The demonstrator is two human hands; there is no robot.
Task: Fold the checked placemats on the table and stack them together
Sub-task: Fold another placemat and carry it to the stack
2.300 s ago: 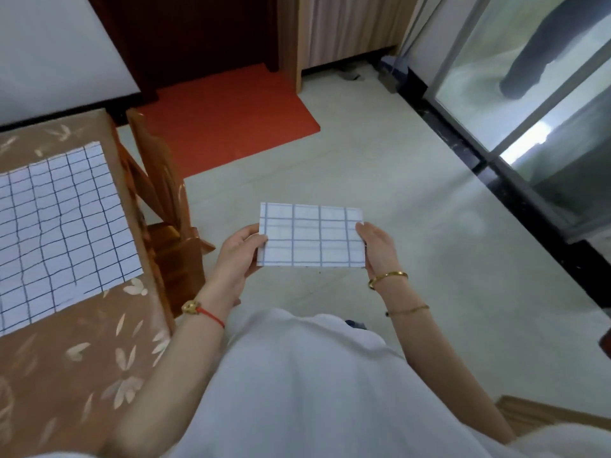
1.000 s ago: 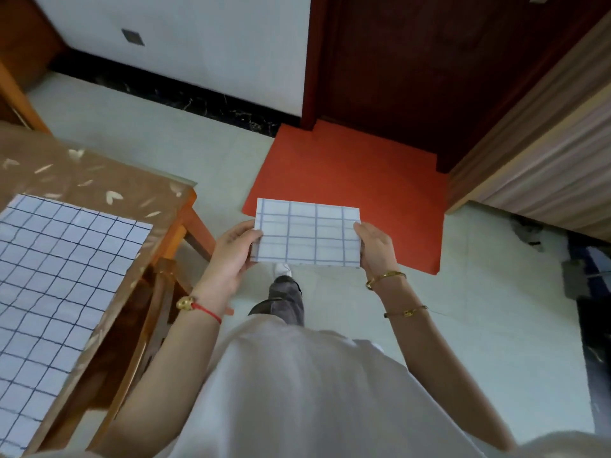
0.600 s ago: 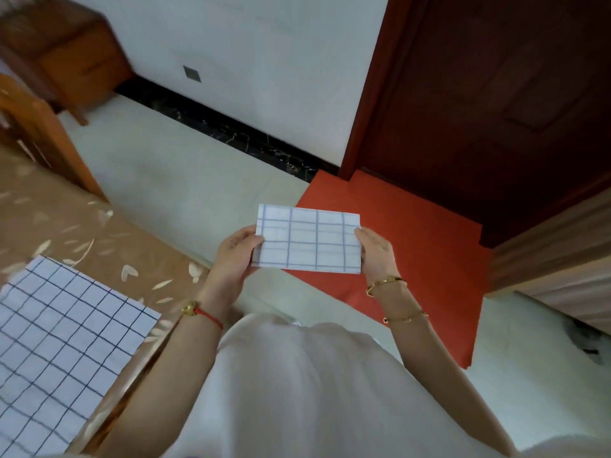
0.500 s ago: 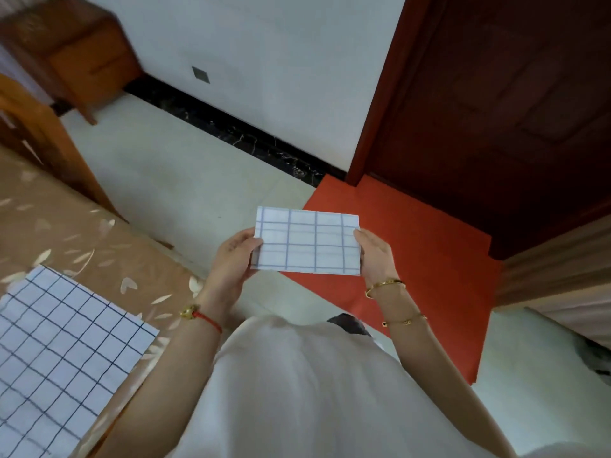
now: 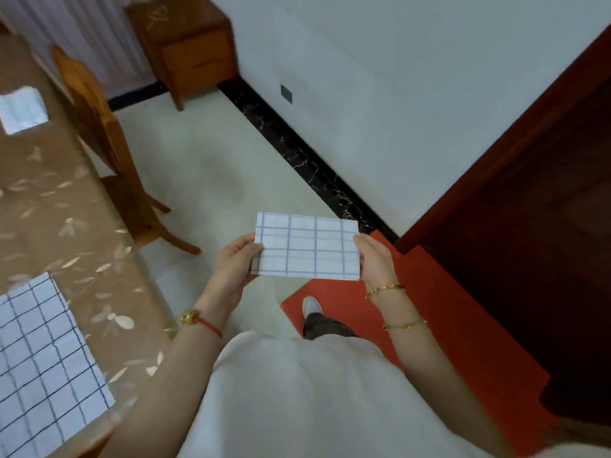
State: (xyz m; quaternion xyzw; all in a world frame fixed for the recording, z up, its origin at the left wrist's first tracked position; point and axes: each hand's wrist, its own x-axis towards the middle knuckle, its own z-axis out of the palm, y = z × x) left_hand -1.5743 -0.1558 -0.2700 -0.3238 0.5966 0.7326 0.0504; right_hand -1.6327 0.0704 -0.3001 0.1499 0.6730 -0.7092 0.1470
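A folded placemat, white with thin blue checks, is held in the air in front of the person's body, above the pale floor and the edge of a red mat. The left hand pinches its left short edge, thumb on top near the upper corner and the other fingers curled underneath. The right hand grips the right short edge the same way, thumb lying along the top face, the rest of the fingers hidden behind the fabric. The placemat sits level between the two hands, clear of the tabletop.

On the tabletop, well to the left, an unfolded placemat with dark checks lies flat near the front edge. Farther back on the same surface rests a small folded cloth, blurred. A wooden chair stands just beside the tabletop, and a wooden cabinet stands against the wall.
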